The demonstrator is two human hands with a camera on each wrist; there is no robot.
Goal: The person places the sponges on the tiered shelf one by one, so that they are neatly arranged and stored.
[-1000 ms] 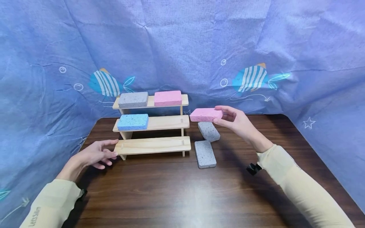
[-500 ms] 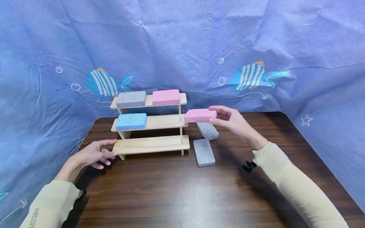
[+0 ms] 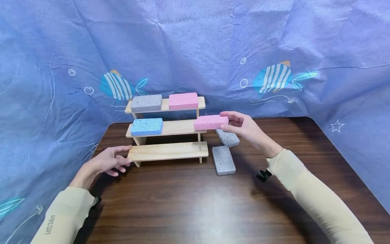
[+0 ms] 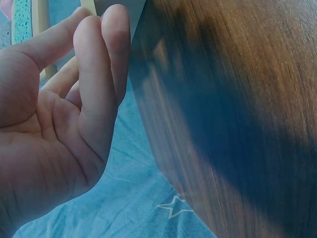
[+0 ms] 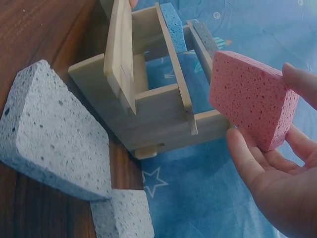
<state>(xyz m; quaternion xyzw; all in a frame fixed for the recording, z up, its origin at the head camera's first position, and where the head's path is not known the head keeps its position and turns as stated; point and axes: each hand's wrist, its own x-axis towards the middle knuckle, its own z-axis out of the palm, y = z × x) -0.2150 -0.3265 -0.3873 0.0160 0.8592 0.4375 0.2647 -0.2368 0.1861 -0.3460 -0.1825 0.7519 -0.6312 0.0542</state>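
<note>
My right hand (image 3: 248,130) pinches a pink sponge (image 3: 210,122) between thumb and fingers; the right wrist view also shows this pink sponge (image 5: 250,96) held at its near end. In the head view it hangs before the right end of the middle step of a three-tier wooden stand (image 3: 170,151); contact with the step cannot be told. At the stand's left end, thumb and index finger of my left hand (image 3: 109,160) hold the lowest step. A blue sponge (image 3: 147,126) lies on the middle step. On the top step sit a grey sponge (image 3: 147,103) and another pink sponge (image 3: 183,101).
Two grey sponges lie right of the stand on the dark wooden table (image 3: 170,203): a nearer one (image 3: 223,161) and a farther one (image 3: 228,139) partly hidden by my right hand. A blue fish-print curtain (image 3: 213,51) hangs behind and at both sides.
My right hand has carried the pink sponge leftward, from beside the stand to the right end of its middle step. My left hand stays at the lowest step. The head view has shifted slightly.
</note>
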